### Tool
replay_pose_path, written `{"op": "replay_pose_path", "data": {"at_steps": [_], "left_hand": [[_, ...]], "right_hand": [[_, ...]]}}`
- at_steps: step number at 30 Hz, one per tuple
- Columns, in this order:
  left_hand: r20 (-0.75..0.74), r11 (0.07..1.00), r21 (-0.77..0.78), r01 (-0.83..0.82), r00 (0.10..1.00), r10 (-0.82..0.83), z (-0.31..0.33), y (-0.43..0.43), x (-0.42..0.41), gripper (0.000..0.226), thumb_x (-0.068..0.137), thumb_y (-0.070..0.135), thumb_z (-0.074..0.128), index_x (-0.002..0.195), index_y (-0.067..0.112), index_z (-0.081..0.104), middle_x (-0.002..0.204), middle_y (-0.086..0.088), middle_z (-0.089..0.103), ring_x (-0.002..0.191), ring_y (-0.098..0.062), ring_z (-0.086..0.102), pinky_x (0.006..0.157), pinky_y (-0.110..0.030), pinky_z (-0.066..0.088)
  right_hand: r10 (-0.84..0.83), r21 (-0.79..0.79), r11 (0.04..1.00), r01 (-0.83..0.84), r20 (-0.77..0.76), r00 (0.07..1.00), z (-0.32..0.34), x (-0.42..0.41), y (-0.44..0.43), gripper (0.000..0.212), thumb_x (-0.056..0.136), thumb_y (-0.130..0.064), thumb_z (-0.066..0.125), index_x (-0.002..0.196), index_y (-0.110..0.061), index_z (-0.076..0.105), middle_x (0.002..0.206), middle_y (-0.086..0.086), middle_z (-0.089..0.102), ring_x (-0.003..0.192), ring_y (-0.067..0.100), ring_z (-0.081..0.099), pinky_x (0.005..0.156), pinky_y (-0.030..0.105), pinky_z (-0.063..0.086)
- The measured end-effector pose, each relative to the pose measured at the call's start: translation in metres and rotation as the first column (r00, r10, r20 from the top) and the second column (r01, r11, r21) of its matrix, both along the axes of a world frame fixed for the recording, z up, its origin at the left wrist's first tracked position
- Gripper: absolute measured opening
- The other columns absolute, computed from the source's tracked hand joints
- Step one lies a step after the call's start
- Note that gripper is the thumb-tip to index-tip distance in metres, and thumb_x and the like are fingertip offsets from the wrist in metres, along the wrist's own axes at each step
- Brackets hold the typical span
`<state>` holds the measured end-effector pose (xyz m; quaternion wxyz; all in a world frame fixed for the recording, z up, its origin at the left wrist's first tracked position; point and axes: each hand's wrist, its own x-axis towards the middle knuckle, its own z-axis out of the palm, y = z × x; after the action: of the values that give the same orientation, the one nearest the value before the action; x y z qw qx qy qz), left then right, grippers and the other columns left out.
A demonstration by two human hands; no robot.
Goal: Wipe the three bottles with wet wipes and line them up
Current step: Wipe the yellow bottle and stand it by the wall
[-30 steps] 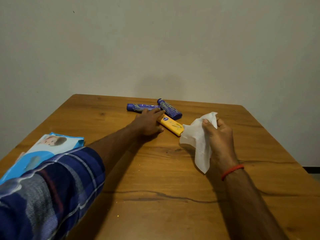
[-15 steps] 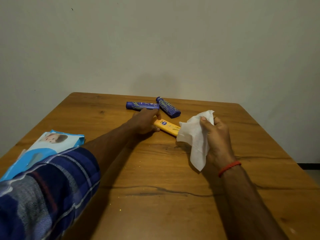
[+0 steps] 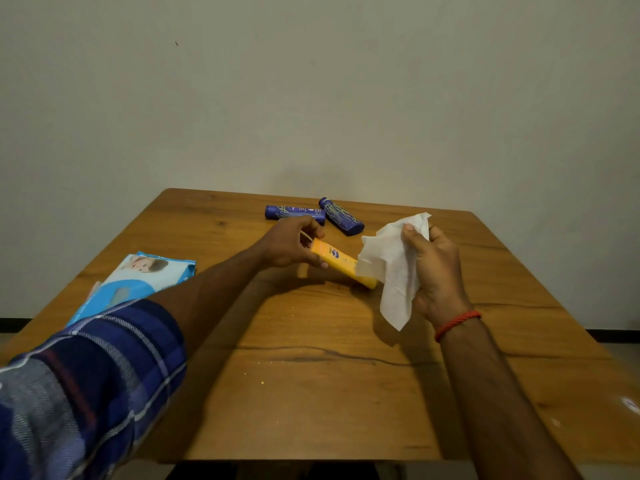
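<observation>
My left hand grips the upper end of a yellow bottle and holds it tilted just above the wooden table. My right hand holds a white wet wipe, which covers the bottle's lower end. Two dark blue bottles lie on their sides at the far edge: one lies crosswise behind my left hand, the other lies at an angle to its right, their ends close together.
A blue pack of wet wipes lies flat at the table's left edge, partly behind my plaid sleeve. A plain wall stands right behind the table. Small yellow crumbs dot the wood near the middle.
My left hand has closed round the yellow bottle and lifted it off the table toward me. My right hand has brought the wipe up against the bottle's lower end.
</observation>
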<state>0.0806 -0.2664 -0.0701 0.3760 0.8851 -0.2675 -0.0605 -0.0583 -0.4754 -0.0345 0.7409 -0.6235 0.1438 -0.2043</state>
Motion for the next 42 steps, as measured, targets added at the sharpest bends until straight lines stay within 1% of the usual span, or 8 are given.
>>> {"op": "replay_pose_path", "data": {"at_steps": [3,9,17,26,30,33,38,42], "left_hand": [[-0.058,0.993,-0.120,-0.010,0.998,0.003,0.008,0.008,-0.019,0.054,0.065,0.023,0.092,0.108,0.025,0.060,0.114,0.005,0.062,0.104,-0.016,0.062,0.077,-0.025,0.057],[-0.161,0.939,-0.345,-0.011,0.986,-0.047,0.020,0.022,-0.068,0.064,0.066,0.010,0.089,0.121,0.016,0.057,0.121,-0.001,0.061,0.109,-0.021,0.062,0.085,-0.035,0.061],[-0.359,0.739,-0.669,-0.076,0.904,-0.233,0.036,0.039,-0.115,0.059,0.074,-0.012,0.076,0.124,0.014,0.059,0.128,-0.015,0.061,0.117,-0.029,0.064,0.079,-0.037,0.060],[-0.388,0.566,-0.812,-0.141,0.855,-0.344,0.045,0.058,-0.145,0.055,0.076,-0.003,0.072,0.125,0.010,0.049,0.111,-0.014,0.071,0.103,-0.031,0.071,0.074,-0.047,0.061],[-0.359,0.466,-0.867,-0.175,0.869,-0.341,0.046,0.062,-0.154,0.045,0.083,0.004,0.068,0.125,0.007,0.052,0.113,-0.015,0.069,0.101,-0.028,0.071,0.077,-0.043,0.060],[-0.368,0.434,-0.873,-0.222,0.883,-0.290,0.046,0.064,-0.158,0.042,0.088,0.007,0.064,0.129,0.004,0.054,0.113,-0.013,0.071,0.103,-0.025,0.071,0.074,-0.038,0.061],[-0.384,0.325,-0.900,-0.291,0.882,-0.273,0.041,0.070,-0.156,0.048,0.082,0.016,0.066,0.128,0.006,0.057,0.123,-0.015,0.067,0.104,-0.024,0.070,0.071,-0.034,0.062],[-0.398,0.336,-0.886,-0.319,0.896,-0.197,0.035,0.075,-0.149,0.065,0.071,0.035,0.080,0.126,0.009,0.058,0.128,-0.022,0.058,0.114,-0.036,0.059,0.097,-0.049,0.053]], "right_hand": [[0.002,-0.009,1.000,-0.002,0.030,1.000,0.008,-0.010,0.006,0.008,0.098,-0.023,0.059,0.099,-0.031,0.062,0.103,-0.001,0.068,0.099,0.022,0.068,0.083,0.044,0.060],[-0.028,-0.025,0.999,0.030,0.090,0.996,0.021,-0.032,0.019,0.011,0.097,-0.020,0.061,0.090,-0.028,0.064,0.092,-0.003,0.070,0.085,0.017,0.069,0.080,0.045,0.061],[-0.060,-0.074,0.995,0.073,0.168,0.984,0.032,-0.051,0.051,0.008,0.094,-0.028,0.066,0.087,-0.027,0.070,0.088,-0.004,0.072,0.082,0.015,0.068,0.065,0.030,0.058],[0.135,-0.346,0.936,-0.067,0.177,0.975,0.037,-0.073,0.097,0.018,0.097,-0.038,0.059,0.105,-0.027,0.071,0.090,-0.007,0.072,0.076,0.008,0.069,0.061,0.024,0.056],[0.297,-0.608,0.774,-0.174,0.106,0.949,0.028,-0.084,0.119,0.034,0.100,-0.040,0.052,0.123,-0.020,0.068,0.095,-0.003,0.071,0.082,0.006,0.064,0.066,0.021,0.054],[0.451,-0.726,0.626,-0.284,0.039,0.892,0.027,-0.089,0.126,0.043,0.102,-0.042,0.046,0.137,-0.020,0.057,0.122,0.000,0.067,0.106,0.008,0.062,0.088,0.033,0.056],[0.569,-0.853,0.381,-0.356,-0.087,0.818,0.032,-0.099,0.123,0.054,0.101,-0.050,0.037,0.150,-0.028,0.037,0.157,-0.001,0.037,0.143,0.017,0.036,0.114,0.044,0.037],[0.579,-0.871,0.284,-0.400,-0.176,0.796,0.023,-0.110,0.117,0.053,0.099,-0.056,0.037,0.148,-0.034,0.039,0.158,0.000,0.035,0.144,0.021,0.034,0.113,0.042,0.036]]}}
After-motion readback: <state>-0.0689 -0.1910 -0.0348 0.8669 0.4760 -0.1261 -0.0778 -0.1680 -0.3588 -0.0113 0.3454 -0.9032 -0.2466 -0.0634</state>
